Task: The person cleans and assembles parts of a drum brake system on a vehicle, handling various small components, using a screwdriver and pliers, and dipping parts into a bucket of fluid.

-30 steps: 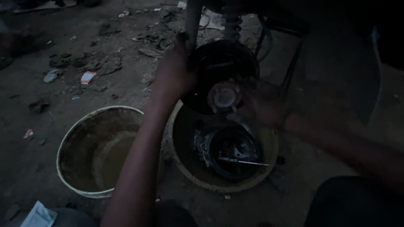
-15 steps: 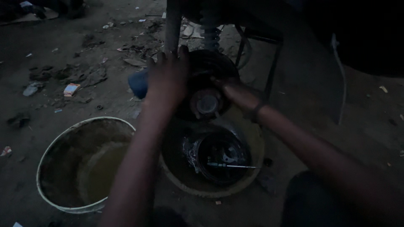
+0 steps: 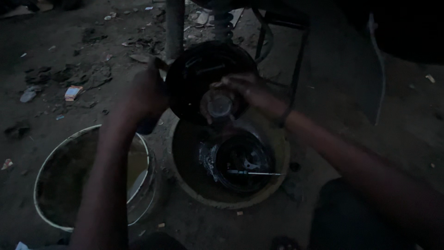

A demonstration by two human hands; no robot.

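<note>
left hand [image 3: 147, 92]: wrapped round the left rim of the dark round drum [image 3: 208, 81]; grip pressed onto the edge, thumb side hidden, looks like it steadies the drum against turning

right hand [image 3: 247, 90]: fingers curled in over the drum's middle, grip pinching the small grey cap [image 3: 219, 105] at the hub; cap faces the camera, just below the fingertips

drum: held upright on its axle, between the two grips, up off the ground; a coil spring [image 3: 223, 21] and a grey post [image 3: 175, 25] rise behind it, beyond both hands; likely left mounted so both hands can work the hub face

shallow basin [image 3: 277, 153]: directly under the right grip, on the dirt floor [image 3: 69, 55]; probably set there to catch whatever drops from the hub

basin contents: a dark round part [image 3: 243, 162] lying flat with wet glinting bits around it, a thin metal tool [image 3: 254, 173] laid across it; both well below the grips, untouched

white bucket [image 3: 55, 157]: below the left forearm, just beside the basin, rims close; murky liquid inside; whether the rims touch I can't tell

floor litter: scraps and a small paper packet [image 3: 74, 92] out past the left grip, well apart from the work

lighting: very dim, fine detail of the cap and fingertip contact hard to read
</note>
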